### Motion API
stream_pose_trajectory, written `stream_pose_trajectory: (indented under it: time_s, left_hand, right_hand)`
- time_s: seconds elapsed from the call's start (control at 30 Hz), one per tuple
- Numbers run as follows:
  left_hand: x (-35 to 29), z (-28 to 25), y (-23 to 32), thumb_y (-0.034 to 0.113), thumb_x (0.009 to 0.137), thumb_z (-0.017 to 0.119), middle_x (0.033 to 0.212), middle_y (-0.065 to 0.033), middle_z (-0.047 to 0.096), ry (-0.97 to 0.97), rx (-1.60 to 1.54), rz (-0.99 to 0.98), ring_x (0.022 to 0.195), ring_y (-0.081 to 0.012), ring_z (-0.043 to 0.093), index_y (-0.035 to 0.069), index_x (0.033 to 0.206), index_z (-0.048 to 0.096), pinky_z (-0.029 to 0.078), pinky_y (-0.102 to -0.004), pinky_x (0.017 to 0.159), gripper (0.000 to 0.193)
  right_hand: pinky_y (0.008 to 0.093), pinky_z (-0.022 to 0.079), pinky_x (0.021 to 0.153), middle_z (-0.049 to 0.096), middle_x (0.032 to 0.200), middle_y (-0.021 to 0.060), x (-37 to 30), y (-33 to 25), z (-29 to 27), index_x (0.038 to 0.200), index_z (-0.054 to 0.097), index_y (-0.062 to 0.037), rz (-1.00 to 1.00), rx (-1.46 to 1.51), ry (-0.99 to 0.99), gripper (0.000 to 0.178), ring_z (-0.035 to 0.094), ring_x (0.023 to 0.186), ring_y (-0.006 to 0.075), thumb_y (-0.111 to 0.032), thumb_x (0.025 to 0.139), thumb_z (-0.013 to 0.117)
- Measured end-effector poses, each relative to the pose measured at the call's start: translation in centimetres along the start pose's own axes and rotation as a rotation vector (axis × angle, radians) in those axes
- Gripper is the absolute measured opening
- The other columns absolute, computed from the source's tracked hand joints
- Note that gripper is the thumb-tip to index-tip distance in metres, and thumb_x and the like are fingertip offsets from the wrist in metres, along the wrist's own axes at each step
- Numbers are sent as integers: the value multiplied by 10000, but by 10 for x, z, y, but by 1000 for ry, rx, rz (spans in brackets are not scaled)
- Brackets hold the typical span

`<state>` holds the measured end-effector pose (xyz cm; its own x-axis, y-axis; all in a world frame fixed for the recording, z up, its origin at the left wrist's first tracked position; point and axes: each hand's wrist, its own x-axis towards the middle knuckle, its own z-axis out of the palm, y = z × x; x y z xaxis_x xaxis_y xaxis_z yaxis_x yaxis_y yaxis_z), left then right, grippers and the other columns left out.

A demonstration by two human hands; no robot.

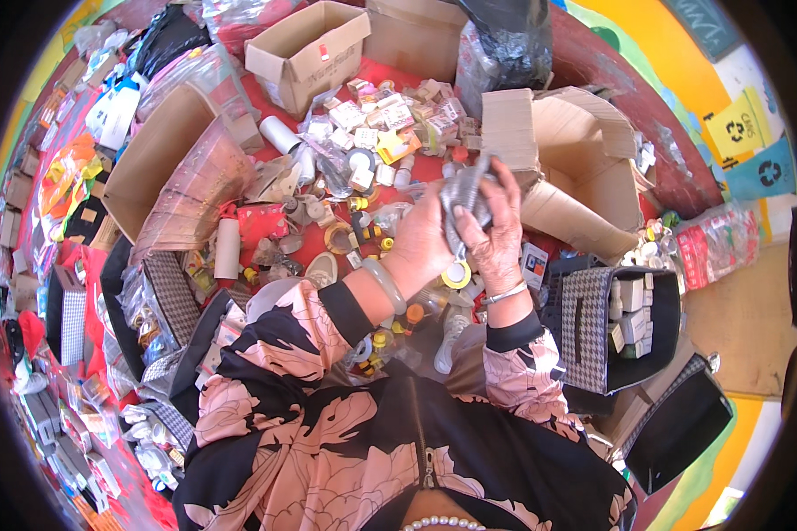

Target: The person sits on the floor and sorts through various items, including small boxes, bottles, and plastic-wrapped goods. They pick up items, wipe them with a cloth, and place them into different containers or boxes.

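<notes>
Both of my hands are raised above a heap of sorted odds and ends, holding a crumpled silvery-grey thing [461, 199] between them. It looks like thin plastic or foil packaging, but its exact kind does not show. My left hand [419, 243] presses it from the left, fingertips hidden behind it. From the other side, my right hand [494, 239] grips it with bent fingers and thumb. Beneath them lie small boxes [397, 116], a yellow tape roll [456, 274] and small yellow-capped bottles [381, 340].
An open cardboard box [584, 159] stands at right, another [308, 57] at the back, and a tilted one [164, 159] at left. A houndstooth fabric bin [586, 327] holds white boxes. A black plastic bag [509, 44] stands behind. A white cardboard tube [228, 248] is at left.
</notes>
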<state>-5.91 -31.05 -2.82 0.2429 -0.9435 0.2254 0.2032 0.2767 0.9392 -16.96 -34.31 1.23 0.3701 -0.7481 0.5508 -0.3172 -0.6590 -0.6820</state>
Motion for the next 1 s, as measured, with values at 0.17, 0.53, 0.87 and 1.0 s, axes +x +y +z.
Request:
stream_pose_trajectory:
  time_s: [0.17,0.53,0.87,1.0]
  left_hand:
    - [-18,-2,24,119,689,700,869,-182,582,-32,645,182,809,-365,602,29,1098,425,481,-426,717,501]
    - [2,-23,30,44,755,686,1025,-100,554,-57,-91,-135,972,-185,573,-2,1177,397,471,-294,828,514]
    - [1,-22,29,116,658,752,1009,-172,605,-149,231,-202,968,-230,591,-53,1133,460,447,-317,862,583]
    - [9,-31,34,135,617,759,1030,-194,610,-224,297,-315,1000,-259,590,-55,1119,494,443,-326,866,599]
  right_hand:
    - [327,448,852,544,1118,145,-5,14,17,1083,544,-52,365,184,273,332,542,993,227,-152,778,628]
    - [379,450,925,564,1182,119,11,41,-22,1207,500,-14,835,1354,101,413,554,1066,253,-306,914,499]
    - [397,475,908,589,1114,105,-17,77,-7,1146,517,-6,755,1375,114,482,586,1011,246,-281,791,693]
    - [418,484,901,584,1116,140,-20,88,-9,1149,506,9,770,1283,157,487,587,1006,286,-286,797,666]
